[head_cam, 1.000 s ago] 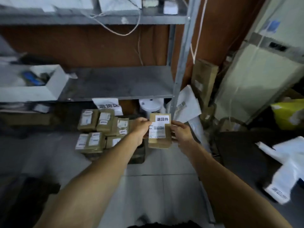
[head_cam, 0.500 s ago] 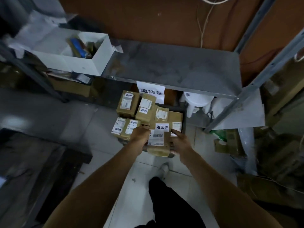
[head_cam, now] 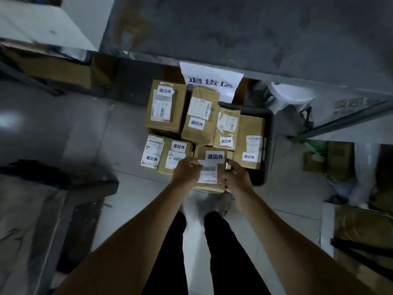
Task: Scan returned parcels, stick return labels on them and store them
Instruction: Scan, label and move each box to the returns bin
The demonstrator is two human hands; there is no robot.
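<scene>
A small brown parcel [head_cam: 210,185] with a white return label and a barcode slip on top is held between both hands. My left hand [head_cam: 186,172] grips its left edge and my right hand [head_cam: 236,177] grips its right edge. The parcel hangs just over the near edge of a dark crate [head_cam: 268,145] on the floor. Several brown labelled parcels [head_cam: 168,111] lie packed together in and beside that crate, right behind the held one.
A grey metal shelf [head_cam: 234,33] overhangs the crate, with a white paper sign [head_cam: 210,77] hanging from its edge. A white box [head_cam: 42,24] sits on the shelf at left. Cardboard boxes [head_cam: 338,160] clutter the floor at right. A dark bench [head_cam: 63,184] stands at left. My legs are below.
The view has tilted down and closer to the crate. Both hands have carried the parcel lower, down to the near edge of the stored parcels.
</scene>
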